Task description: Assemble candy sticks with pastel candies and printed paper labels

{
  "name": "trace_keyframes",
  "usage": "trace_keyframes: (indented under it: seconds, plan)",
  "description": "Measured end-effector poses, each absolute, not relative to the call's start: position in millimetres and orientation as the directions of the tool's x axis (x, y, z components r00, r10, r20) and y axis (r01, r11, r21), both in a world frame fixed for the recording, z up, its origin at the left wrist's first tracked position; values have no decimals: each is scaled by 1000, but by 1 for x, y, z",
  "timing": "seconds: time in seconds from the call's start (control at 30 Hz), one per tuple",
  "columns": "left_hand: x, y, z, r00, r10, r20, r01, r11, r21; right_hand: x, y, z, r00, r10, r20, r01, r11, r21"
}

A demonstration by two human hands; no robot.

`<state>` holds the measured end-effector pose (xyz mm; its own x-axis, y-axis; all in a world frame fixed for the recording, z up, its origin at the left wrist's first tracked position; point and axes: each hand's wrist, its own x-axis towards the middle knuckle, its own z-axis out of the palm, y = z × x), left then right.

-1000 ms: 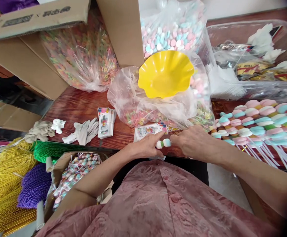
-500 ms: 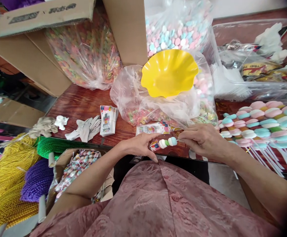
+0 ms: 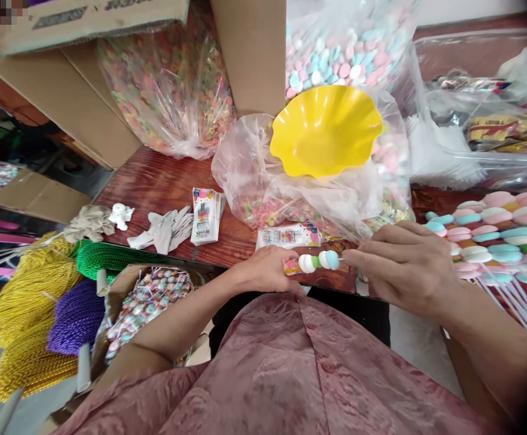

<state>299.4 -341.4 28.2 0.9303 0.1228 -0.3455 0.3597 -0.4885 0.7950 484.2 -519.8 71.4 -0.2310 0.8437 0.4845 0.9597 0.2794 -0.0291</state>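
My left hand point(image 3: 268, 270) pinches the near end of a small candy skewer point(image 3: 318, 261) made of white, green and blue discs, held level over the table's front edge. The printed wrapper end shows at my left fingertips. My right hand point(image 3: 404, 263) has its fingers closed on the skewer's thin stick at the right. Just behind lies a printed wrapper packet point(image 3: 287, 235). A yellow scalloped bowl point(image 3: 326, 130) rests on a clear bag of sweets point(image 3: 263, 187).
Finished candy skewers point(image 3: 494, 232) are piled at the right. Bags of pastel sweets point(image 3: 345, 48) and ring sweets point(image 3: 173, 90) stand behind, beside cardboard boxes point(image 3: 64, 90). A wrapper stack point(image 3: 204, 214) and cloth gloves point(image 3: 164, 229) lie left. Coloured cords point(image 3: 32, 302) and a box of wrapped candies point(image 3: 145, 299) sit below.
The skewer has been drawn out further between my hands, showing more discs. My right hand moved right and up. The view shifted slightly to the left.
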Motion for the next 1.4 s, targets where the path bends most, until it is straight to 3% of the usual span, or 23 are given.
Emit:
trace_keyframes:
  seconds: [0.1, 0.17, 0.23, 0.33, 0.4, 0.47, 0.57, 0.73, 0.83, 0.97, 1.07, 1.17, 1.27, 1.4]
  plan:
    - [304, -343, 36, 928, 166, -334, 365, -589, 721, 478, -520, 81, -319, 851, 417, 947, 300, 111]
    - [306, -344, 35, 932, 154, -327, 354, -573, 739, 477, -520, 82, -342, 868, 361, 939, 299, 170]
    - [309, -345, 30, 937, 132, -323, 347, -467, 813, 479, -522, 80, -341, 883, 323, 937, 294, 188]
    - [310, -345, 18, 925, 128, -358, 376, -168, 911, 485, -528, 70, -325, 893, 312, 945, 294, 142]
    - [311, -345, 11, 906, 148, -397, 400, 5, 916, 487, -534, 63, -324, 893, 313, 946, 301, 121]
    - [311, -345, 9, 896, 183, -404, 399, 67, 915, 488, -539, 57, -333, 892, 307, 943, 313, 111]
    - [311, -348, 14, 914, 209, -348, 367, -59, 928, 487, -541, 55, -340, 890, 304, 939, 337, 63]
    - [312, -356, 27, 953, 113, -283, 296, -557, 776, 485, -528, 65, -368, 889, 272, 926, 376, 26]
    - [313, -356, 28, 959, 19, -283, 240, -589, 771, 487, -516, 71, -393, 879, 268, 919, 384, 88]
    - [310, -349, 28, 966, 57, -252, 238, -572, 785, 493, -507, 64, -414, 876, 249, 910, 399, 108]
    - [307, -346, 30, 962, 82, -261, 254, -628, 736, 494, -507, 54, -364, 904, 223, 930, 367, 33]
    - [308, -348, 30, 960, 28, -278, 231, -638, 734, 493, -508, 47, -284, 950, 134, 947, 299, -114]
    - [312, -351, 25, 970, -51, -238, 160, -601, 783, 494, -508, 45, -220, 975, -7, 902, 200, -383]
    - [319, -344, 20, 976, -115, -186, 67, -652, 755, 495, -510, 41, -190, 978, -85, 670, 66, -739]
